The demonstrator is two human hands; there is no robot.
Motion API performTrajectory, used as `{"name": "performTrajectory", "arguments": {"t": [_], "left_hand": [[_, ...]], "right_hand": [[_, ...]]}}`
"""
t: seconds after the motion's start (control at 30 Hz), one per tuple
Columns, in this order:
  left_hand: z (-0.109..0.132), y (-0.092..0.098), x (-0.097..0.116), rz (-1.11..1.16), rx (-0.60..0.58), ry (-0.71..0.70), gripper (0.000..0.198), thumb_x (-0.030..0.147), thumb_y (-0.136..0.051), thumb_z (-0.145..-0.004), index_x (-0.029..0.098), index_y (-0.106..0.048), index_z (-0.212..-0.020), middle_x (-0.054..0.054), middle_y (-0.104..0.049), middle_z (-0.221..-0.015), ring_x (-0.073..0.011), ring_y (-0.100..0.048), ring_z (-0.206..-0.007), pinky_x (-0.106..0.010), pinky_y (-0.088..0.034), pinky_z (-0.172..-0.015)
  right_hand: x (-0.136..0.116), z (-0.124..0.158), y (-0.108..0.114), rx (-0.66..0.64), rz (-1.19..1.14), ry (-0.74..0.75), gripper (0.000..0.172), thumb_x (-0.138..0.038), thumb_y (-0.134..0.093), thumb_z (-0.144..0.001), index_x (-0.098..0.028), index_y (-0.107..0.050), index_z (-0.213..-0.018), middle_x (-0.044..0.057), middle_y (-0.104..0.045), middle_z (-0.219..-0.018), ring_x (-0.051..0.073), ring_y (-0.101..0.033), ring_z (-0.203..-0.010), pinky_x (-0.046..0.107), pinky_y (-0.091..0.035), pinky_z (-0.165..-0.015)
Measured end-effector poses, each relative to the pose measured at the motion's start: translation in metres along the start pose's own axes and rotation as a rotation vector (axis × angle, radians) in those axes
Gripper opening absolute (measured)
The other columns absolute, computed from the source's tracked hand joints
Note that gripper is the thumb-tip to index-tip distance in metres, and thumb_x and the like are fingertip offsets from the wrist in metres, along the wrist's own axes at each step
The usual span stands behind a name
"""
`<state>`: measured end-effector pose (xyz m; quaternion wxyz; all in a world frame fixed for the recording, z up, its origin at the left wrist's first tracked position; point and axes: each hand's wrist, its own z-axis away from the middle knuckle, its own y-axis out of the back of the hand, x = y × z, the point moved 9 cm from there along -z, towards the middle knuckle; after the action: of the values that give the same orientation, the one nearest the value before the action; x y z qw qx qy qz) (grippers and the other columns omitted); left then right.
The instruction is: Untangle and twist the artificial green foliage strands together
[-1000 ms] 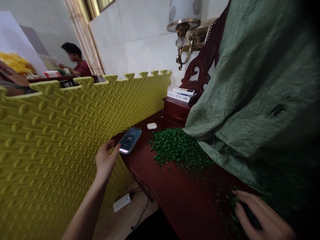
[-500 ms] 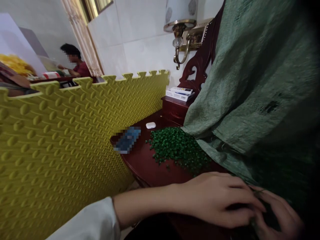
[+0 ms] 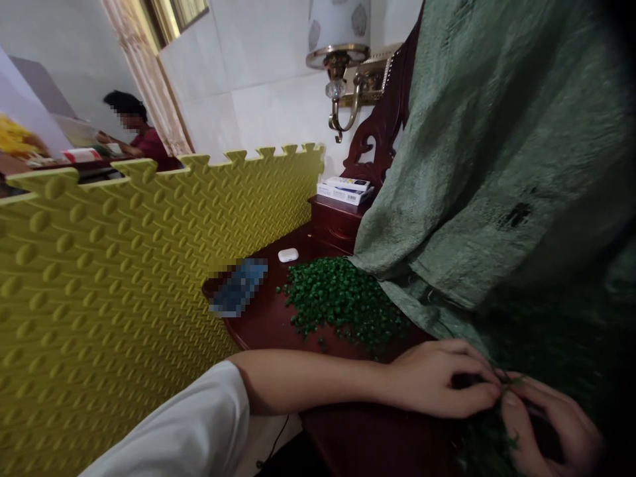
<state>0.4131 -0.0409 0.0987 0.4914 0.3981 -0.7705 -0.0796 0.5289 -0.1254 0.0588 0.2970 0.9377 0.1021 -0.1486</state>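
My left hand [image 3: 447,381] reaches across from the lower left, thumb and forefinger pinched together on a thin green sprig [image 3: 507,383]. Fingertip to fingertip with it, my right hand [image 3: 551,417] is closed on the same sprig, its fingers curled; the far side of this hand fades into shadow. More green leafy bits [image 3: 484,440] show dimly beneath the hands. Beyond my left wrist lies a heap of small dark-green bead-like pieces [image 3: 338,298] on the dark red wooden surface [image 3: 268,324]. A worn green woven sack [image 3: 447,199] stands behind the hands.
A yellow foam mat [image 3: 124,285] stands upright along the left. On the wooden surface are a blurred-out flat object [image 3: 238,288] and a white earbud case [image 3: 288,255]. White boxes [image 3: 342,192] rest on a ledge under a wall lamp [image 3: 340,59]. A person [image 3: 144,136] sits beyond the mat.
My hands have come together at the fingertips, with the green sprig now visible between them. My left forearm has shifted right and lies flatter. The whole view has shifted slightly.
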Motion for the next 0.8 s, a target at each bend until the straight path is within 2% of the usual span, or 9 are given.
{"name": "performTrajectory", "arguments": {"t": [0.03,0.13,0.3,0.4,0.47,0.53,0.6,0.73,0.8], "left_hand": [[0.002,-0.001,-0.002,0.016,0.016,0.011,0.021,0.021,-0.057,-0.089,0.008,-0.069,-0.1,-0.011,-0.066,-0.111,-0.0167,-0.062,-0.108,-0.022,-0.046,-0.099],[0.004,-0.005,-0.01,0.073,0.043,0.076,0.019,0.023,-0.064,-0.085,0.012,-0.071,-0.098,-0.01,-0.066,-0.111,-0.0181,-0.063,-0.108,-0.024,-0.048,-0.098],[0.005,-0.011,-0.01,0.103,0.039,0.091,0.024,0.03,-0.064,-0.086,0.009,-0.07,-0.097,-0.011,-0.066,-0.104,-0.0178,-0.065,-0.101,-0.024,-0.05,-0.093],[0.007,-0.011,-0.009,0.042,0.033,0.08,0.025,0.032,-0.064,-0.086,0.009,-0.069,-0.095,-0.01,-0.065,-0.101,-0.0163,-0.064,-0.096,-0.022,-0.051,-0.089],[0.008,-0.01,-0.007,-0.024,0.028,0.064,0.025,0.033,-0.066,-0.085,0.009,-0.069,-0.09,-0.009,-0.065,-0.095,-0.0162,-0.063,-0.095,-0.022,-0.05,-0.087],[0.007,-0.01,-0.006,-0.084,-0.002,0.037,0.024,0.034,-0.066,-0.084,0.01,-0.068,-0.086,-0.008,-0.065,-0.091,-0.0171,-0.062,-0.098,-0.022,-0.049,-0.088],[0.007,-0.013,-0.004,-0.129,-0.037,-0.004,0.022,0.032,-0.064,-0.086,0.011,-0.067,-0.083,-0.007,-0.065,-0.088,-0.0175,-0.06,-0.1,-0.023,-0.048,-0.091],[0.006,-0.018,0.0,-0.196,-0.061,-0.109,0.021,0.028,-0.061,-0.088,0.01,-0.066,-0.08,-0.007,-0.066,-0.083,-0.0173,-0.061,-0.098,-0.022,-0.047,-0.09],[0.006,-0.021,-0.003,-0.204,-0.075,-0.107,0.02,0.03,-0.063,-0.087,0.012,-0.066,-0.078,-0.006,-0.066,-0.081,-0.0171,-0.062,-0.097,-0.022,-0.047,-0.088]], "right_hand": [[-0.007,-0.002,0.006,0.054,-0.013,-0.015,0.018,-0.036,-0.055,-0.089,-0.023,-0.064,-0.099,0.009,-0.067,-0.099,0.027,-0.066,-0.086,0.041,-0.053,-0.081],[-0.024,-0.01,0.009,0.035,-0.021,-0.013,0.015,-0.034,-0.059,-0.087,-0.022,-0.065,-0.093,0.008,-0.068,-0.095,0.026,-0.067,-0.083,0.038,-0.054,-0.076],[-0.024,-0.014,0.011,0.009,-0.018,-0.019,0.019,-0.037,-0.056,-0.089,-0.02,-0.064,-0.092,0.008,-0.066,-0.098,0.025,-0.066,-0.086,0.039,-0.052,-0.08],[-0.034,-0.015,0.015,0.031,-0.017,0.034,0.019,-0.038,-0.054,-0.09,-0.021,-0.063,-0.09,0.007,-0.065,-0.097,0.025,-0.065,-0.086,0.04,-0.05,-0.084],[-0.045,-0.018,0.014,-0.023,0.0,0.052,0.017,-0.034,-0.053,-0.09,-0.02,-0.063,-0.091,0.008,-0.064,-0.102,0.025,-0.065,-0.091,0.041,-0.049,-0.089],[-0.052,-0.022,0.01,-0.14,0.014,0.029,0.014,-0.029,-0.053,-0.091,-0.02,-0.062,-0.096,0.01,-0.06,-0.114,0.027,-0.063,-0.101,0.042,-0.047,-0.094],[-0.059,-0.026,0.01,-0.2,0.014,0.062,0.013,-0.027,-0.052,-0.091,-0.02,-0.061,-0.096,0.01,-0.059,-0.116,0.026,-0.063,-0.101,0.041,-0.047,-0.094],[-0.059,-0.03,0.008,-0.291,0.012,0.211,0.011,-0.028,-0.053,-0.088,-0.021,-0.062,-0.091,0.007,-0.064,-0.102,0.022,-0.067,-0.087,0.03,-0.053,-0.078],[-0.054,-0.028,0.005,-0.345,0.016,0.258,0.012,-0.027,-0.052,-0.087,-0.022,-0.063,-0.09,0.007,-0.066,-0.097,0.02,-0.068,-0.082,0.026,-0.054,-0.07]]}}
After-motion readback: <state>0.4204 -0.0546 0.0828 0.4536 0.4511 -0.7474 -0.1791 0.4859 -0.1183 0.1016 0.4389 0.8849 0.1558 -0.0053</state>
